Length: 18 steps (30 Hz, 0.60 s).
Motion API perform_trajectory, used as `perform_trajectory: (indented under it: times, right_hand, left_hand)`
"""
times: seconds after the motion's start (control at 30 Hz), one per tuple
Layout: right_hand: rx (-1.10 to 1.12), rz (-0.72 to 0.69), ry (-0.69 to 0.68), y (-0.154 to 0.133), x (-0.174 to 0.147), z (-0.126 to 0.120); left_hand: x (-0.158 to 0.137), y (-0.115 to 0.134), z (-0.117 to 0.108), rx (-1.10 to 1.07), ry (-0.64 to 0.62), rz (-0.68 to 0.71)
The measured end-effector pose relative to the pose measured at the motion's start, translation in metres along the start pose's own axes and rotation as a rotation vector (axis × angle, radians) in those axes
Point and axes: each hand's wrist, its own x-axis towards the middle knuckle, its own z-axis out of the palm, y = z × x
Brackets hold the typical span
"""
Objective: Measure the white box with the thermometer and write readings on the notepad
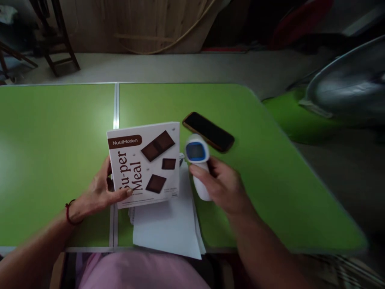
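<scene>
My left hand (105,186) grips a white box (159,176) at its lower left, thumb across the front. The box is printed "NutriMotion" and "Su-per Meal" with pictures of chocolate pieces, and it is tilted slightly. In my right hand (224,182) is a white handheld infrared thermometer (201,182) with a blue-framed screen facing me; its handle is wrapped by my fingers. The thermometer is just right of the box. Beneath the box lie white paper sheets (168,230), partly hidden by it. A dark phone (209,130) in a brown case rests beyond the thermometer.
The green table (270,192) has a metal seam (116,104) running across it. At the back left stands a wooden chair (60,44). A large shiny metal basin-like object (349,80) and a green round object (297,116) are off the table's right side.
</scene>
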Motion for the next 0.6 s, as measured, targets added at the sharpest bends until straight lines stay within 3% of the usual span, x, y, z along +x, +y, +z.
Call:
perform_trajectory:
  times: [0.1,0.23,0.43,0.53,0.6]
  right_hand:
    - [-0.317,0.019,0.072,0.018,0.012,0.003]
    - [-0.664,-0.052,0.052,0.033,0.021,0.006]
    - [-0.953,-0.142,-0.017,0.021,0.027,-0.006]
    - [-1.001,-0.399,0.005,0.01,0.025,-0.009]
    - [-0.976,-0.622,-0.077,0.007,0.022,-0.007]
  left_hand:
    - [0.001,0.002,0.0,-0.021,0.001,-0.001]
    - [0.001,0.006,-0.001,-0.008,0.033,-0.031]
    - [0.001,0.009,0.0,-0.057,0.034,-0.069]
    - [0.001,0.009,0.002,-0.096,0.051,-0.06]
    - [0.001,0.01,0.001,-0.108,0.07,-0.043]
